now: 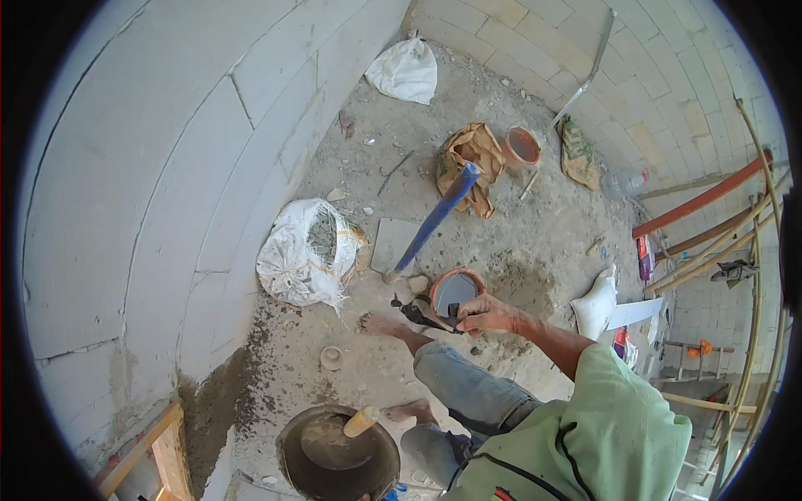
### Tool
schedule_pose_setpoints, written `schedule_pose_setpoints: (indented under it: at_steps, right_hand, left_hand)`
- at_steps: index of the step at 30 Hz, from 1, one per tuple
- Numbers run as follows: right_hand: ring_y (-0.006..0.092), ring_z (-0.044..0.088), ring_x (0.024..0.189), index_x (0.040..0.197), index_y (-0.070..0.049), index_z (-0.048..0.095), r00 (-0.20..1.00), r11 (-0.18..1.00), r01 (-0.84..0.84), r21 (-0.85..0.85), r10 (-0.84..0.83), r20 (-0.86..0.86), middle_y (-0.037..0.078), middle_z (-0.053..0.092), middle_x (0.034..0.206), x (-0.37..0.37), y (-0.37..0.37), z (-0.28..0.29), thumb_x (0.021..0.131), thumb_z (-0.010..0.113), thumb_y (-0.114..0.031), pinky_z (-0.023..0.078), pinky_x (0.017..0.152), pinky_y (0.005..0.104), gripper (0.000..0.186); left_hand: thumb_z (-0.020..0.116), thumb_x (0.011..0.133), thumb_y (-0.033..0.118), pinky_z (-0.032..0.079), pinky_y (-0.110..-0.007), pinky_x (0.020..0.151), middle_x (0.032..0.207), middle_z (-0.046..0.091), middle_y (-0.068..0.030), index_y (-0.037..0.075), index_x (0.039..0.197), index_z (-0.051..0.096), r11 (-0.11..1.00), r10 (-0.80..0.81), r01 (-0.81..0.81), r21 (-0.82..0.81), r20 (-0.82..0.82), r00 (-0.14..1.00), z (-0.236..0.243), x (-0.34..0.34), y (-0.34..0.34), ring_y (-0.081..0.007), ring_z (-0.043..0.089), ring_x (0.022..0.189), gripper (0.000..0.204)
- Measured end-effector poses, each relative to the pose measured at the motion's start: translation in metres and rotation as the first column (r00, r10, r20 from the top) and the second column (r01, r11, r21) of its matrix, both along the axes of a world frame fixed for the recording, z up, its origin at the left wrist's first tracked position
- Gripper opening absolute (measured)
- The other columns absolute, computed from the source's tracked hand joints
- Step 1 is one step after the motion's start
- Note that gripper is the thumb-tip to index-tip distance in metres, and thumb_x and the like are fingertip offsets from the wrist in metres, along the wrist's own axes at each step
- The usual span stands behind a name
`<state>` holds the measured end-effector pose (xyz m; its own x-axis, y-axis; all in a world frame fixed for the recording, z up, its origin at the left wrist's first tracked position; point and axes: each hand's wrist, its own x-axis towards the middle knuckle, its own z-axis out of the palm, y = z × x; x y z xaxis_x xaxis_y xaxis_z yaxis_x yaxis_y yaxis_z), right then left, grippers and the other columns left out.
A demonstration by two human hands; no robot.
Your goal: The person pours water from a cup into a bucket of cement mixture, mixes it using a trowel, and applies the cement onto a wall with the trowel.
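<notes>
My right hand [487, 316] reaches forward and is closed on a dark tool [422, 314], perhaps a trowel, held at the near rim of an orange bucket [455, 289] of grey water. My bare foot [386, 324] rests on the sandy floor just left of the tool, and my jeans-clad leg [468, 388] is below it. My left hand is not in view. A black round pan [338, 455] of wet grey mortar sits by my other foot, with a wooden handle [361, 421] sticking out of it.
A blue-handled shovel [436, 219] lies beyond the bucket. A torn white sack of rubble [302, 250] leans by the block wall [150, 192]. Farther back are a brown paper bag [473, 163], a second orange bucket [522, 146] and a white bag [407, 71]. Red pipes [702, 200] stand at right.
</notes>
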<state>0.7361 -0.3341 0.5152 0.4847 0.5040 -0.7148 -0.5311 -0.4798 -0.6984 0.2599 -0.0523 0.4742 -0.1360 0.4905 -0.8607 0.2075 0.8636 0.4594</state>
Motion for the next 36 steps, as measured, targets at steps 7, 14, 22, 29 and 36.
schedule_pose_setpoints:
  at_steps: [7,14,22,29,36]
  right_hand:
    - [0.0104,0.056,0.053,0.072,-0.005,0.062,0.937,0.924,0.323,-0.205,-0.283,0.203,0.001,0.059,0.059,-0.006,-0.111,0.038,0.083,0.067,-0.013,0.043,0.052,0.0285,0.015]
    - [0.0116,0.056,0.052,0.073,-0.001,0.062,0.926,0.906,0.322,-0.276,-0.241,0.292,0.002,0.058,0.059,0.043,-0.144,0.069,0.082,0.064,-0.011,0.043,0.05,0.0296,0.014]
    - [0.0112,0.054,0.053,0.08,-0.004,0.058,0.663,0.909,0.417,0.027,-0.324,0.674,0.002,0.053,0.063,0.298,-0.158,0.116,0.086,0.061,-0.024,0.043,0.05,0.0259,0.022]
    - [0.0231,0.06,0.072,0.134,0.003,0.046,0.406,0.852,0.499,-0.159,-0.067,0.911,0.019,0.062,0.091,0.436,-0.105,0.172,0.094,0.058,-0.03,0.049,0.062,0.034,0.053]
    - [0.0369,0.063,0.095,0.121,0.002,0.056,0.227,0.755,-0.599,-0.268,0.48,0.847,0.021,0.06,0.107,0.168,0.18,0.234,0.088,0.067,-0.028,0.051,0.081,0.0422,0.046]
  left_hand:
    - [0.062,0.084,0.01,0.051,-0.032,0.076,0.099,0.065,-0.0144,-0.005,0.1,0.063,0.98,-0.183,0.165,0.116,0.175,0.967,0.069,0.015,0.019,-0.0229,0.062,0.088,0.023]
    - [0.062,0.085,0.008,0.031,-0.022,0.047,0.066,0.039,0.0045,0.013,0.067,0.049,0.972,-0.235,0.232,0.043,0.11,0.966,0.062,0.02,0.026,-0.0073,0.037,0.057,0.022]
    - [0.056,0.066,0.004,0.049,-0.043,0.094,0.113,0.059,-0.0143,-0.005,0.116,0.055,0.978,0.057,-0.129,0.163,0.383,0.922,0.113,0.129,-0.006,-0.0297,0.058,0.105,0.05]
    - [0.055,0.067,-0.01,0.053,-0.037,0.079,0.101,0.061,-0.0107,-0.004,0.113,0.056,0.905,0.297,-0.371,0.209,0.316,0.901,0.153,0.216,-0.015,-0.0246,0.062,0.088,0.046]
    - [0.058,0.065,-0.009,0.049,-0.032,0.067,0.089,0.061,-0.0093,-0.003,0.1,0.058,0.8,0.484,-0.567,0.196,0.349,0.802,0.138,0.196,-0.07,-0.0196,0.06,0.075,0.036]
